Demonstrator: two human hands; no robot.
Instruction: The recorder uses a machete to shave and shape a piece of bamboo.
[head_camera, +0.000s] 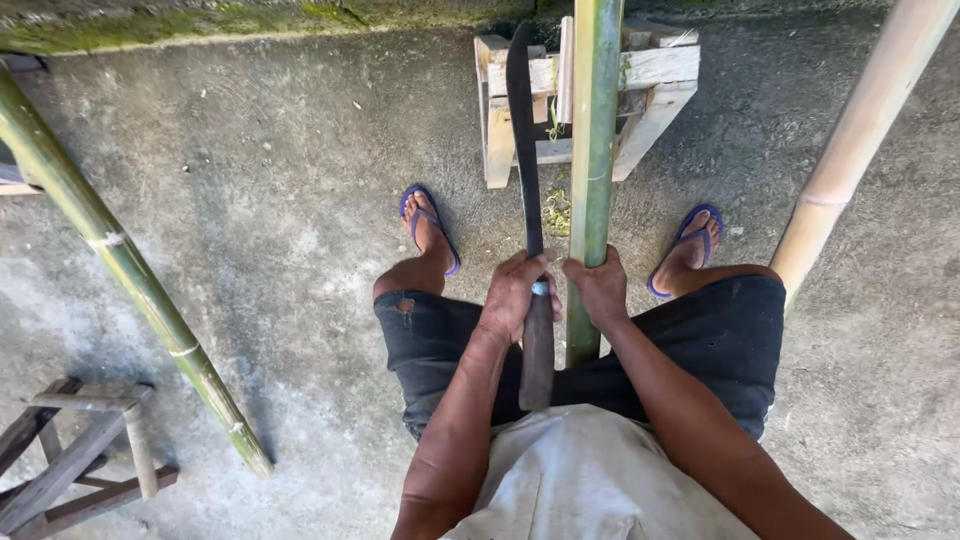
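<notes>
My left hand (516, 294) grips the dark wooden handle of a long machete (522, 130), whose dark blade points away from me toward a small wooden stand (652, 72). Right beside it, my right hand (600, 288) is closed around a green bamboo pole (594, 140). That pole runs from between my knees out over the stand. The blade lies close alongside the pole's left side. I sit with my legs apart, in dark shorts and blue flip-flops (424, 222).
Another green bamboo pole (120, 262) leans across the concrete floor at left, above a low wooden stool (70, 450). A pale dry bamboo pole (860, 130) slants at right. A mossy kerb (170, 26) edges the far side.
</notes>
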